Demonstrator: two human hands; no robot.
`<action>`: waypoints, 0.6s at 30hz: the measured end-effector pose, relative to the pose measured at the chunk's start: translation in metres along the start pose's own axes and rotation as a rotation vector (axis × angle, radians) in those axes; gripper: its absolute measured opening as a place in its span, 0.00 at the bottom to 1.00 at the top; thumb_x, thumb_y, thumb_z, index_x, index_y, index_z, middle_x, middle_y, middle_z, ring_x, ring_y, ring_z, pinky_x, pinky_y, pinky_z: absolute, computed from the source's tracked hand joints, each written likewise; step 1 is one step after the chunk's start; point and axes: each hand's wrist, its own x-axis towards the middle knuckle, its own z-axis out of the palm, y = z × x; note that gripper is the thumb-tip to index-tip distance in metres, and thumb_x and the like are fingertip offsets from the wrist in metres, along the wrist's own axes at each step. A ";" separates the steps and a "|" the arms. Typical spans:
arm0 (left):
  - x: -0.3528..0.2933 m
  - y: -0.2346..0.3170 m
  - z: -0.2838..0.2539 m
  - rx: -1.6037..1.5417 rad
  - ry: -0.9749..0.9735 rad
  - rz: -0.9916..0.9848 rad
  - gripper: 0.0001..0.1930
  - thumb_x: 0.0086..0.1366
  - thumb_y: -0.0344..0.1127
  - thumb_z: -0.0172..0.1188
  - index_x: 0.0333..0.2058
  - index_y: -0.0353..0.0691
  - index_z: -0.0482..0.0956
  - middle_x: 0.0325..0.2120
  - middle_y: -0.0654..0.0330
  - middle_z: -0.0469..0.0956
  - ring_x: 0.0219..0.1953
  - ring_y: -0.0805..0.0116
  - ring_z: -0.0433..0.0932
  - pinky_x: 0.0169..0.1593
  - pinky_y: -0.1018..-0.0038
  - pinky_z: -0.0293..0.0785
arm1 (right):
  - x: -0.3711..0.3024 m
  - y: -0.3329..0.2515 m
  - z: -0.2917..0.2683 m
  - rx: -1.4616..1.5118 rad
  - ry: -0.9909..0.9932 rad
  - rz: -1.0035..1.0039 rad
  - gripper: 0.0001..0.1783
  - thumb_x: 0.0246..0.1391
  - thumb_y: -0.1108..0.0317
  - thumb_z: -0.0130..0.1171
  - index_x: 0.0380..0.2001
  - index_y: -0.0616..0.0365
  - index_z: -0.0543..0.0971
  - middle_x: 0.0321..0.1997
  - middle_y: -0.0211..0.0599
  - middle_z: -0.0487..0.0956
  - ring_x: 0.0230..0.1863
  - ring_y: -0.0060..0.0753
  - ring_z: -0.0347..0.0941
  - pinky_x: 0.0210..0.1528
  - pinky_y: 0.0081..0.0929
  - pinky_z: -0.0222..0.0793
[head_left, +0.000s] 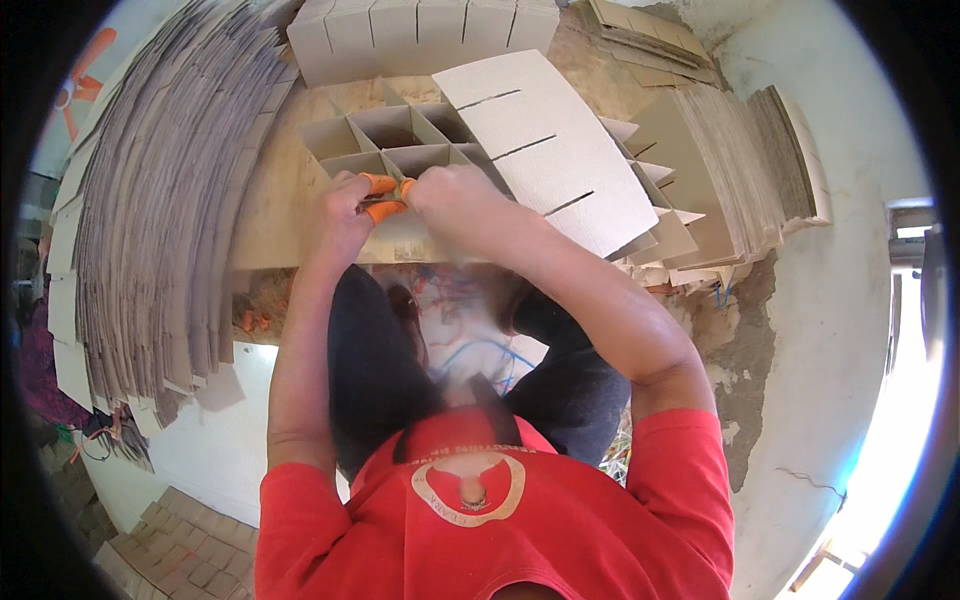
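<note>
A cardboard divider [388, 128], strips slotted into open square cells, stands on the wooden table in front of me. Both hands are at its near edge, almost touching each other. My left hand [352, 200], with orange covers on its fingertips, pinches the cardboard there. My right hand [450, 197] is closed at the same spot, with an orange cover showing on one finger; its palm side is hidden. Beside it, a slotted cardboard sheet [545, 140] lies slanted across the right part of the divider, covering several cells.
Tall stacks of cardboard strips [170, 200] line the left side. More slotted pieces [420, 35] stand at the back, and upright sheets [715, 165] lean at the right near the wall [835, 300]. The wooden tabletop [275, 225] ends just above my legs.
</note>
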 end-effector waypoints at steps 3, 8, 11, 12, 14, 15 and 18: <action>0.003 0.009 -0.009 0.217 0.022 0.099 0.29 0.44 0.29 0.74 0.49 0.40 0.79 0.42 0.58 0.79 0.44 0.59 0.76 0.47 0.67 0.74 | -0.007 0.012 -0.015 0.078 0.182 0.090 0.09 0.48 0.71 0.59 0.34 0.61 0.80 0.37 0.47 0.79 0.40 0.48 0.77 0.40 0.40 0.75; 0.032 0.034 -0.016 0.357 -0.095 0.236 0.50 0.40 0.34 0.75 0.65 0.45 0.62 0.59 0.58 0.69 0.64 0.54 0.61 0.64 0.61 0.61 | -0.068 0.126 -0.011 -0.331 0.679 0.460 0.32 0.53 0.48 0.63 0.53 0.60 0.73 0.47 0.51 0.77 0.50 0.51 0.73 0.54 0.43 0.68; 0.064 0.028 -0.013 0.336 -0.233 0.264 0.52 0.44 0.34 0.74 0.68 0.46 0.56 0.62 0.57 0.65 0.68 0.55 0.54 0.68 0.60 0.54 | -0.097 0.161 -0.006 0.062 0.358 0.716 0.46 0.47 0.45 0.68 0.61 0.67 0.66 0.58 0.58 0.73 0.61 0.55 0.68 0.62 0.43 0.62; 0.072 0.023 -0.012 0.346 -0.260 0.278 0.51 0.45 0.34 0.73 0.68 0.46 0.56 0.61 0.56 0.66 0.68 0.54 0.54 0.67 0.60 0.55 | -0.097 0.155 -0.016 0.219 0.308 0.733 0.48 0.45 0.46 0.71 0.60 0.70 0.66 0.60 0.59 0.71 0.63 0.55 0.66 0.63 0.41 0.62; 0.094 0.011 -0.004 0.358 -0.390 0.274 0.49 0.47 0.33 0.71 0.67 0.45 0.56 0.57 0.55 0.69 0.65 0.53 0.58 0.65 0.59 0.57 | -0.103 0.161 -0.013 0.282 0.387 0.713 0.45 0.43 0.53 0.74 0.58 0.71 0.68 0.58 0.57 0.74 0.61 0.51 0.69 0.61 0.38 0.64; 0.107 0.006 -0.002 0.365 -0.482 0.250 0.47 0.48 0.33 0.70 0.67 0.45 0.57 0.55 0.54 0.70 0.62 0.53 0.61 0.62 0.59 0.59 | -0.107 0.167 -0.011 0.311 0.430 0.710 0.43 0.42 0.56 0.75 0.56 0.71 0.70 0.57 0.56 0.75 0.60 0.50 0.70 0.60 0.36 0.65; 0.118 0.002 0.011 0.159 -0.550 0.080 0.38 0.50 0.32 0.67 0.62 0.42 0.65 0.45 0.53 0.73 0.52 0.51 0.68 0.56 0.58 0.64 | -0.118 0.189 -0.009 0.457 0.664 0.762 0.37 0.40 0.65 0.76 0.52 0.70 0.74 0.53 0.50 0.78 0.56 0.40 0.73 0.56 0.30 0.69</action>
